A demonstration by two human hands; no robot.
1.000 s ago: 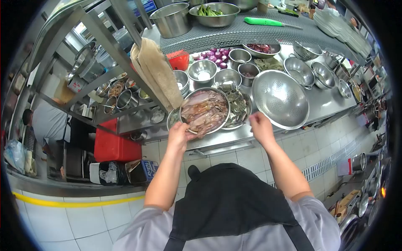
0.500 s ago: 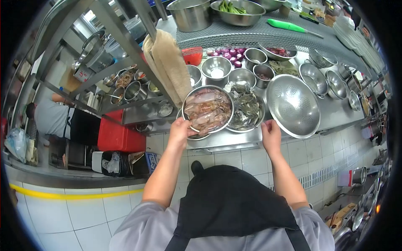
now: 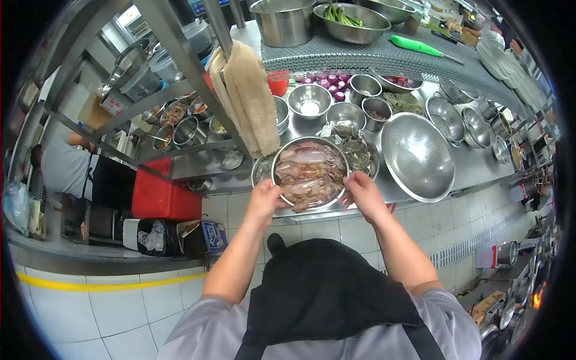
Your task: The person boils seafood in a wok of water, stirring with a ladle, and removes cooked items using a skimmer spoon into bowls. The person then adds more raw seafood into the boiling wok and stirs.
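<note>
While it is gripped at opposite sides by the half-curled left hand [image 3: 264, 201] and right hand [image 3: 362, 192], the metal bowl [image 3: 276, 165] of squid [image 3: 309, 172] is held between them near the worktop [image 3: 480, 161]'s front edge.

One head-worn camera looks forward and down. It sits close: the black cloth apron [image 3: 336, 291] looks big at the bottom, and the bare left hand [image 3: 264, 201] and bare right hand [image 3: 362, 195] show mid-view, by the near edge of the shiny steel worktop [image 3: 477, 168]. The view is wide and round.
</note>
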